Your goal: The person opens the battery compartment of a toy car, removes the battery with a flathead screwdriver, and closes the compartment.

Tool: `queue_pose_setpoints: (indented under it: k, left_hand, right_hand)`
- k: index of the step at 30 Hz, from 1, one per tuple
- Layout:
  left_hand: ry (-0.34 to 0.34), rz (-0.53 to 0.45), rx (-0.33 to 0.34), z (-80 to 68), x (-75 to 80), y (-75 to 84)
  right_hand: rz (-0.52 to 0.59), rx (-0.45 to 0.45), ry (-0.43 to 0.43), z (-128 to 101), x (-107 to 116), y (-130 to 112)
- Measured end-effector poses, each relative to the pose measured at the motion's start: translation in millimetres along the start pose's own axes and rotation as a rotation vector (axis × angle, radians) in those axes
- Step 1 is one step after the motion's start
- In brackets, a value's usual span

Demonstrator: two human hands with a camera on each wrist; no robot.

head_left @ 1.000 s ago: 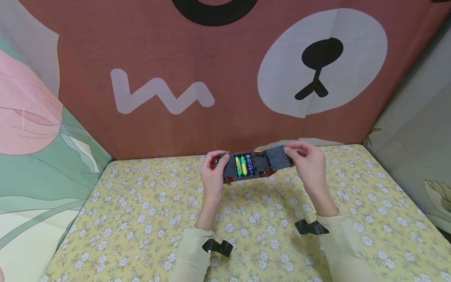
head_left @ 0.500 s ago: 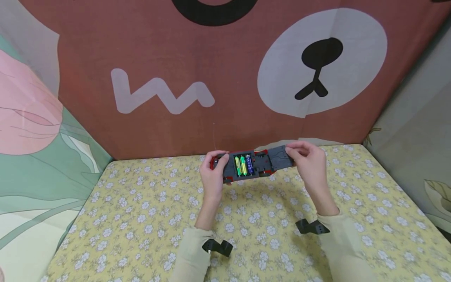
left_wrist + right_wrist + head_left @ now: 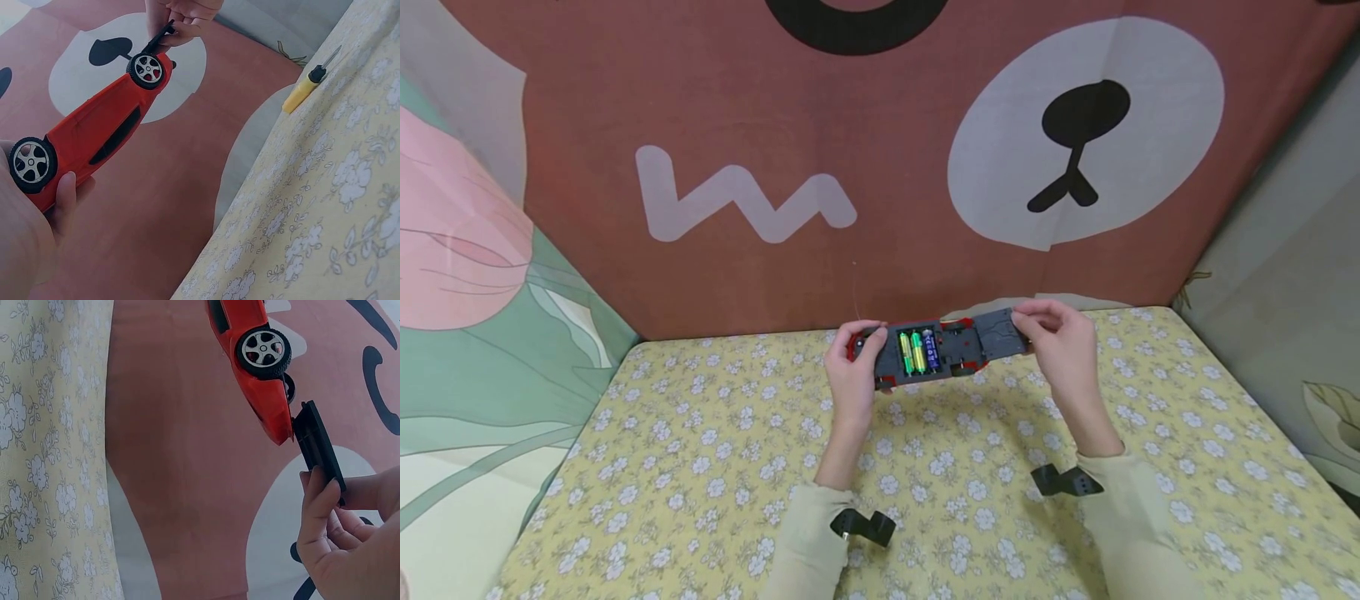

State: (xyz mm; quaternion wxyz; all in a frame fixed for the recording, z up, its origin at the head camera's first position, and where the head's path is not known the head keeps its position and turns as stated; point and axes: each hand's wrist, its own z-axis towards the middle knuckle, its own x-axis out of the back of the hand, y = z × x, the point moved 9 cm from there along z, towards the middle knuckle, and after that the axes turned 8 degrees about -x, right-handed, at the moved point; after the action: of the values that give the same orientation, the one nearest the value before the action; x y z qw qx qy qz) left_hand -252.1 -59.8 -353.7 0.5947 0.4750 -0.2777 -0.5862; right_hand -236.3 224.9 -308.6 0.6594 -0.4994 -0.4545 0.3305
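My left hand grips one end of a red toy car, thumb on its dark grey underside, which faces up toward the head camera. In the underside's uncovered battery compartment lie two green-and-yellow batteries and a dark blue battery. Between thumb and fingers, my right hand pinches a flat dark grey battery cover at the car's other end. The right wrist view has the cover edge-on, its near end right at the car's red tip. Red bodywork and silver-spoked wheels show in the left wrist view.
A screwdriver with a yellow handle lies on the flowered tablecloth, beyond the car in the left wrist view. A fabric backdrop with a bear print rises behind the table. A thin antenna sticks up from the car.
My right hand has shifted slightly to the right with the cover, so a little more of the car's underside shows. The left hand and car stay nearly still.
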Motion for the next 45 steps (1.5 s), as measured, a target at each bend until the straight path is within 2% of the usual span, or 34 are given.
queue_pose_setpoints:
  k: [13, 25, 34, 40, 45]
  left_hand:
    - [0.008, -0.008, 0.014, -0.1, 1.4, -1.8]
    - [0.013, -0.019, 0.009, 0.4, 1.5, -2.8]
    - [0.024, -0.008, 0.014, -0.4, 1.6, -3.3]
    - [0.038, -0.007, 0.009, -0.9, 2.0, -3.7]
    - [0.044, -0.010, 0.013, -1.5, 2.2, -3.8]
  right_hand:
    - [-0.002, -0.023, 0.036, 3, 7, 4]
    - [-0.019, 0.002, 0.045, 5, 9, 3]
    - [-0.108, 0.131, 0.127, 1, 9, -5]
    - [-0.106, 0.222, 0.179, -4, 10, -11]
    - [-0.094, 0.255, 0.205, -6, 11, -12]
